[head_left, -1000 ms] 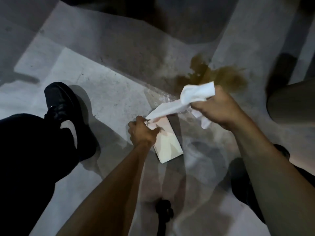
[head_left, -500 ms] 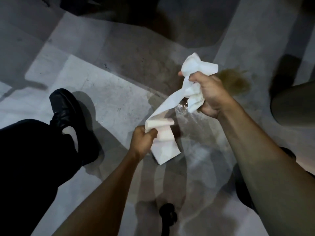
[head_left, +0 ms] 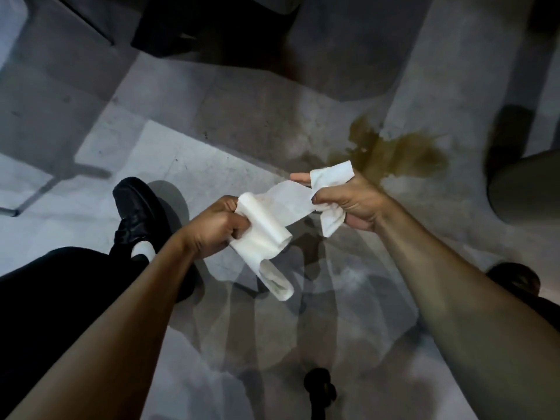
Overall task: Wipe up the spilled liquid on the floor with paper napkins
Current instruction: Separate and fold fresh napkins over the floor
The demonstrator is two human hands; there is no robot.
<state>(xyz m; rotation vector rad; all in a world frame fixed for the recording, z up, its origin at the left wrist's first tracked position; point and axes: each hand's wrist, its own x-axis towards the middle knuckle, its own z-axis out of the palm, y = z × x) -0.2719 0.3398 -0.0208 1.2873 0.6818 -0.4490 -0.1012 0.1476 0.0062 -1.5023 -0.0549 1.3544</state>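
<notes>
A brown puddle of spilled liquid (head_left: 397, 154) lies on the grey floor, up and to the right of my hands. A long strip of white paper napkins (head_left: 285, 204) stretches between both hands, above the floor. My left hand (head_left: 218, 228) grips its folded, looped end, which hangs down below the hand. My right hand (head_left: 351, 201) is closed on the crumpled other end, just in front of the puddle, not touching it.
My black shoe (head_left: 136, 213) and dark trouser leg are at the left. A rounded grey object (head_left: 527, 189) stands at the right edge. A metal furniture leg (head_left: 45, 189) crosses the floor far left. A small black object (head_left: 321, 389) lies near the bottom.
Both hands lifted the napkin strip off the floor. My right hand rose high, then came back down toward the puddle, and my left hand moved up closer to it.
</notes>
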